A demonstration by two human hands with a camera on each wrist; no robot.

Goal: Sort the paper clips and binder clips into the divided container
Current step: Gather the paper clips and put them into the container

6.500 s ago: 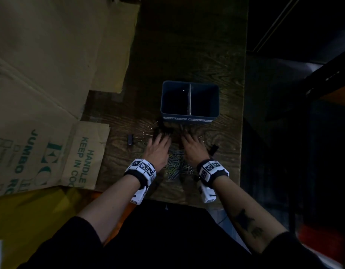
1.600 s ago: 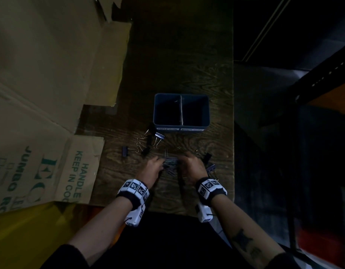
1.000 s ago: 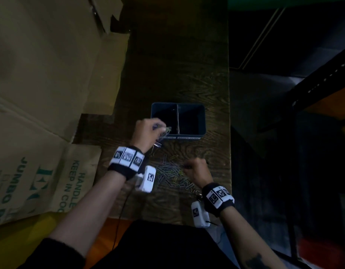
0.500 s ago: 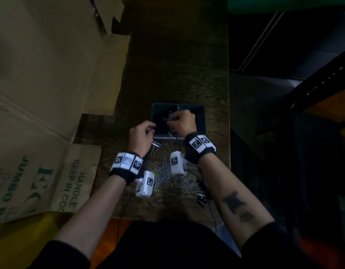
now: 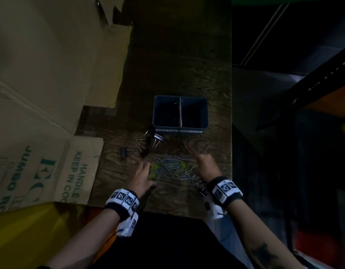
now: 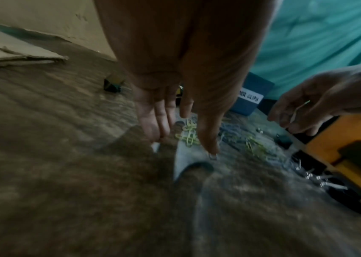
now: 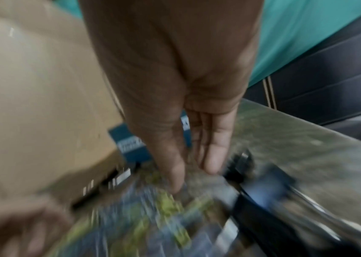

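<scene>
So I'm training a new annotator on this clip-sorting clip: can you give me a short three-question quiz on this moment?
1. True or false: the paper clip pile lies on the table between the left hand and right hand.
2. Where do the loose binder clips nearest the divided container lie? A) inside it B) by its near-left corner C) on the cardboard
3. Fill in: the container has ___ compartments.

Key: 1 true; 2 B; 3 two.
</scene>
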